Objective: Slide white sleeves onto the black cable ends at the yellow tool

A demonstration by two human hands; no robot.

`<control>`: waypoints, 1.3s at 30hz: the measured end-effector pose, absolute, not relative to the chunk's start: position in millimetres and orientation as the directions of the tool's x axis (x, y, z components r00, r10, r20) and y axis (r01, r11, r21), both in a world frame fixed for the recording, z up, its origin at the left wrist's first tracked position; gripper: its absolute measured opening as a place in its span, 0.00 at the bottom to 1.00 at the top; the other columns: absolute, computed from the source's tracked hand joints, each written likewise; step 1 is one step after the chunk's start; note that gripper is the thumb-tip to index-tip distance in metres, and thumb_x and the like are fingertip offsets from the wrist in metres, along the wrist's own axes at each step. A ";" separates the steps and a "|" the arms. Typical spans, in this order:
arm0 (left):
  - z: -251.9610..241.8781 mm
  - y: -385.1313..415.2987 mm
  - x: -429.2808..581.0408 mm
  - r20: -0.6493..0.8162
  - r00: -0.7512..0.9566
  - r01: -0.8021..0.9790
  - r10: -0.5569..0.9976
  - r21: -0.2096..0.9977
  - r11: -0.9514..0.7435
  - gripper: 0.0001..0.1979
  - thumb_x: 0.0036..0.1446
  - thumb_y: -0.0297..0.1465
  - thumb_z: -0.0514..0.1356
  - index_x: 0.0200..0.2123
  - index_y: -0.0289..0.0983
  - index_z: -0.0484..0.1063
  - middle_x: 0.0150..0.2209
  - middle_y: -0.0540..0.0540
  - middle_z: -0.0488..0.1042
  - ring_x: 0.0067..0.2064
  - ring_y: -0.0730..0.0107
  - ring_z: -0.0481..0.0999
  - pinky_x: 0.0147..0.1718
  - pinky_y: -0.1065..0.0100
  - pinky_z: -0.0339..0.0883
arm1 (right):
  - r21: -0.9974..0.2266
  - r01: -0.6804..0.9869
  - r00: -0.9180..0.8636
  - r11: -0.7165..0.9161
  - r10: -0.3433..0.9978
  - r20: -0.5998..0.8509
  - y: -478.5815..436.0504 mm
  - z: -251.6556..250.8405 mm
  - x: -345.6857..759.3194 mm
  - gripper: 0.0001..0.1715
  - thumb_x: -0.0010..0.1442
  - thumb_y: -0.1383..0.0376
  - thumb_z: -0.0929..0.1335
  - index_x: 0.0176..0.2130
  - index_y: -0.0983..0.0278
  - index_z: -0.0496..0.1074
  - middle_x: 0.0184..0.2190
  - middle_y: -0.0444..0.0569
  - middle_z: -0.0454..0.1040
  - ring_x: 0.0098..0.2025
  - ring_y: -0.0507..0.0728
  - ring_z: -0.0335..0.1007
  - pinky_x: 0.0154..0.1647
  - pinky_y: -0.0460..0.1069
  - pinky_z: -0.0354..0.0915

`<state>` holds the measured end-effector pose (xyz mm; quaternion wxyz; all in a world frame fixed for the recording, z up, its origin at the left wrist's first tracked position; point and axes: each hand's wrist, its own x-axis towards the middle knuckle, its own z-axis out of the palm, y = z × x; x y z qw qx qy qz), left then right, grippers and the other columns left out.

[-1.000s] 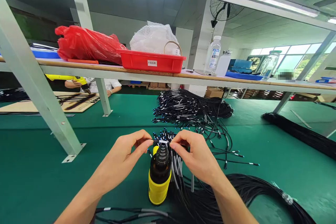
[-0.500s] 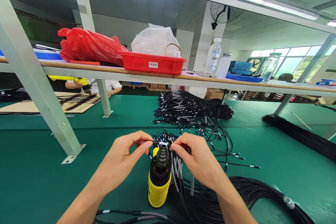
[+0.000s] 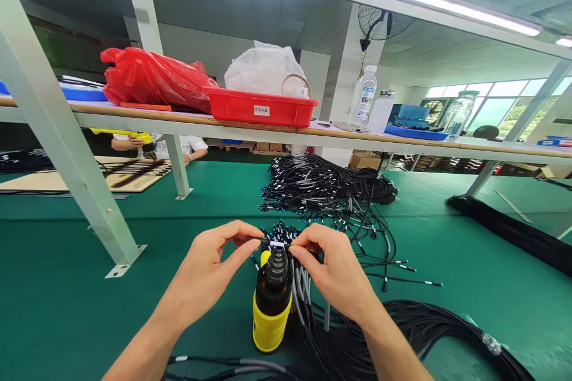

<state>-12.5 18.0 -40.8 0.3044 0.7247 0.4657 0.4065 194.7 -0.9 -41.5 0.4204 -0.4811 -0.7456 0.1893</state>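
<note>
Now both hands pinch one cable end (image 3: 277,243) over the yellow tool (image 3: 271,303): left hand (image 3: 210,274), right hand (image 3: 333,271). Hold it level, centred on the nozzle.

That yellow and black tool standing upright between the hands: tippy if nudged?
Probably. The tool stands on its narrow yellow end, taller than wide, with the dark tapered part on top, so a sideways knock could topple it. Its round body would likely roll once down. The cables crowding its right side may prop it a little. Both hands, left hand and right hand, pinch a cable end above it.
</note>
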 end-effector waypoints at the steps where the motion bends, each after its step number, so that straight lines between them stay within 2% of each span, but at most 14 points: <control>1: -41.6 18.7 -12.6 0.313 0.230 0.427 0.922 0.818 -0.385 0.09 0.59 0.40 0.59 0.37 0.42 0.75 0.35 0.51 0.76 0.39 0.65 0.73 0.41 0.67 0.64 | -0.692 0.555 -0.178 0.462 0.878 0.444 -0.3 -42.1 194.5 0.08 0.59 0.72 0.67 0.29 0.64 0.73 0.27 0.43 0.73 0.29 0.51 0.66 0.30 0.46 0.59; 5: -41.2 18.4 -12.1 0.336 0.232 0.436 0.913 0.803 -0.406 0.09 0.59 0.39 0.59 0.38 0.42 0.74 0.35 0.51 0.75 0.40 0.66 0.72 0.41 0.67 0.64 | -0.691 0.555 -0.158 0.462 0.875 0.458 1.9 -44.0 194.3 0.08 0.59 0.72 0.67 0.29 0.64 0.72 0.27 0.43 0.72 0.29 0.52 0.66 0.30 0.46 0.59; 11: -37.0 15.9 -9.0 0.318 0.260 0.456 0.912 0.792 -0.406 0.13 0.62 0.42 0.55 0.32 0.40 0.72 0.27 0.53 0.70 0.31 0.70 0.68 0.31 0.71 0.62 | -0.699 0.551 -0.169 0.456 0.881 0.442 0.9 -43.7 197.0 0.09 0.61 0.70 0.66 0.29 0.63 0.72 0.26 0.43 0.72 0.28 0.51 0.64 0.28 0.46 0.59; 17: -38.9 16.5 -7.7 0.347 0.211 0.471 0.914 0.783 -0.406 0.10 0.59 0.39 0.59 0.38 0.42 0.75 0.35 0.51 0.77 0.38 0.66 0.73 0.39 0.68 0.64 | -0.715 0.534 -0.168 0.452 0.885 0.434 1.2 -42.8 199.8 0.07 0.60 0.71 0.67 0.30 0.63 0.72 0.27 0.43 0.72 0.29 0.52 0.66 0.30 0.46 0.59; 29: -38.4 13.3 -4.6 0.445 0.213 0.500 0.870 0.715 -0.489 0.06 0.58 0.35 0.59 0.36 0.42 0.75 0.37 0.50 0.76 0.40 0.65 0.74 0.38 0.67 0.65 | -0.747 0.506 -0.152 0.431 0.897 0.415 0.8 -42.2 200.6 0.07 0.58 0.71 0.67 0.28 0.63 0.70 0.25 0.42 0.71 0.28 0.51 0.64 0.28 0.45 0.58; 33: -35.6 11.2 -5.6 0.435 0.236 0.596 0.869 0.642 -0.483 0.12 0.62 0.40 0.54 0.33 0.41 0.72 0.32 0.51 0.75 0.33 0.68 0.71 0.33 0.69 0.61 | -0.722 0.535 -0.193 0.439 0.895 0.401 -0.2 -41.5 200.9 0.11 0.63 0.66 0.65 0.29 0.63 0.71 0.25 0.42 0.72 0.27 0.51 0.62 0.27 0.45 0.56; 36: -34.4 11.1 -4.6 0.447 0.257 0.666 0.857 0.561 -0.492 0.20 0.65 0.42 0.49 0.25 0.39 0.67 0.25 0.52 0.70 0.27 0.69 0.67 0.29 0.69 0.58 | -0.674 0.581 -0.246 0.456 0.888 0.389 -1.8 -40.2 199.9 0.16 0.66 0.64 0.62 0.28 0.63 0.70 0.23 0.41 0.70 0.25 0.51 0.59 0.27 0.46 0.52; 39: -34.4 10.9 -2.9 0.447 0.258 0.681 0.857 0.546 -0.489 0.24 0.66 0.42 0.45 0.20 0.39 0.62 0.21 0.53 0.65 0.24 0.70 0.63 0.26 0.69 0.55 | -0.649 0.606 -0.267 0.460 0.886 0.379 -3.1 -39.5 198.5 0.19 0.68 0.64 0.60 0.27 0.63 0.70 0.23 0.41 0.70 0.25 0.50 0.59 0.28 0.46 0.52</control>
